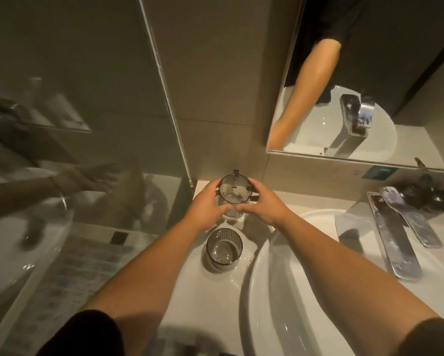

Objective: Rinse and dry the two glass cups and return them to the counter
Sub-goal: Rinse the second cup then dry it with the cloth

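Note:
A clear glass cup (234, 192) stands upright at the back of the white counter (190, 283), close to the wall. My left hand (207, 201) curls round its left side and my right hand (263, 204) round its right side, fingertips nearly meeting in front of it. A second ribbed glass cup (224, 249) stands upright on the counter nearer to me, apart from both hands and just left of the basin.
A white basin (280, 291) lies to the right, with a chrome faucet (395, 240) reaching over it. A mirror (357, 73) hangs above on the wall. A glass partition (74, 124) bounds the counter on the left.

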